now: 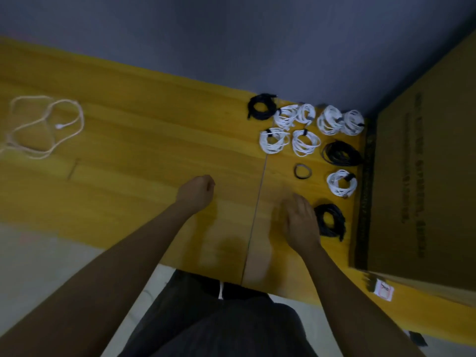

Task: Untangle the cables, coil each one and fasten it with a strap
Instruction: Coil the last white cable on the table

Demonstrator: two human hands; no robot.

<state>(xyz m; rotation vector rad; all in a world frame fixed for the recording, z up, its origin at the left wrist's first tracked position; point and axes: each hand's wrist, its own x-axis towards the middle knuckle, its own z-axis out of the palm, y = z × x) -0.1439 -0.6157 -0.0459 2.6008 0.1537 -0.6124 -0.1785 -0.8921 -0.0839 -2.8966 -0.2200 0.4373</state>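
Right hand [301,220] is hovering low over the yellow table [128,140] at lower centre-right of the frame, fingers spread loosely and pointing away from the body, holding nothing; its outer edge is lying just beside a black coil [331,222], though whether it is touching that coil I cannot tell. Left hand [197,193] is hanging over the middle of the table with the fingers curled in, and nothing is showing in it. The step in hand looks to be the gap between two cables — one bundle apparently set down among the finished ones, the next not yet picked up. Finished coils [306,130], white and black, are sitting in a cluster at upper right, several with a dark strap around them, and a small dark loop [302,171] — probably a spare strap — is lying apart from them near the centre right. One loose white cable [43,124] is sprawling uncoiled at the far left of the frame, well apart from both hands, so the next move is likely calling for a long reach leftward. A brown cardboard box [425,176] is standing along the right edge, a grey-blue wall [231,34] is filling the top, and a pale floor is showing at lower left.
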